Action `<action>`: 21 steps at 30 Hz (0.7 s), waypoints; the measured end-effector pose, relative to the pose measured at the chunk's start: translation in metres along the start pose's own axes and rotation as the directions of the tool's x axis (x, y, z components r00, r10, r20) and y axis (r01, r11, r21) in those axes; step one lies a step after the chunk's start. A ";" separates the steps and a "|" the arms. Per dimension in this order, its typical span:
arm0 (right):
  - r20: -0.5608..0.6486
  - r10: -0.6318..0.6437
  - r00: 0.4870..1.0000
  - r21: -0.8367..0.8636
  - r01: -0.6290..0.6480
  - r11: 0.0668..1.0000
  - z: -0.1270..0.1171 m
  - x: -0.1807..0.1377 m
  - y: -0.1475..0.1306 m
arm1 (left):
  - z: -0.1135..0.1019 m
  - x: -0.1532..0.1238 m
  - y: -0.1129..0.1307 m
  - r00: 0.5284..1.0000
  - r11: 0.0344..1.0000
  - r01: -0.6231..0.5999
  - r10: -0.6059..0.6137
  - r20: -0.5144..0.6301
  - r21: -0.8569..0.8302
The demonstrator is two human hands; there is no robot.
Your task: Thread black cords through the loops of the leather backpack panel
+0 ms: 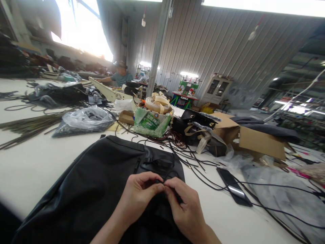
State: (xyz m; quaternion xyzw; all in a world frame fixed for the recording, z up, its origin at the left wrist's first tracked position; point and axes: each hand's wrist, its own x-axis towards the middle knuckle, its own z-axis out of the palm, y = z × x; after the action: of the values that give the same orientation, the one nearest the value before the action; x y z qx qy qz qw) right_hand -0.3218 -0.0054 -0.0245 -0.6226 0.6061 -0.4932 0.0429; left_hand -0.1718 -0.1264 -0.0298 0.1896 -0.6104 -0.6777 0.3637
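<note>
A black backpack lies flat on the white table in front of me, with a buckle and a short zipper near its right end. Over that end my left hand and my right hand meet fingertip to fingertip. Both are closed in a pinch on a thin black cord, which loops up just behind the fingers. Most of what lies between the fingertips is hidden, and the cord's end cannot be made out.
A phone lies to the right among long black cords. Behind the backpack stand a green box with tape rolls, a plastic bag and dark bags. An open carton is at right. Another person sits farther back.
</note>
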 end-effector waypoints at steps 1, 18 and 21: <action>0.010 -0.004 1.000 0.006 0.004 1.000 0.001 -0.001 0.001 | 0.000 0.000 0.001 1.000 1.000 0.003 -0.003 0.001 0.009; -0.004 0.168 0.986 0.061 -0.167 0.984 0.006 0.006 0.002 | 0.004 0.003 -0.007 0.998 0.991 0.062 -0.065 -0.020 -0.121; -0.006 0.171 0.985 0.071 -0.170 0.983 0.005 0.005 0.002 | -0.001 0.002 -0.006 0.995 0.995 -0.001 -0.009 -0.098 -0.096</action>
State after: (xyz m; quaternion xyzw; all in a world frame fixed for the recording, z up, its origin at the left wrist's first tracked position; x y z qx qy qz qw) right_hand -0.3210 -0.0126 -0.0258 -0.5637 0.6397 -0.5123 0.1032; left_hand -0.1737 -0.1290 -0.0351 0.2062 -0.5582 -0.6968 0.4005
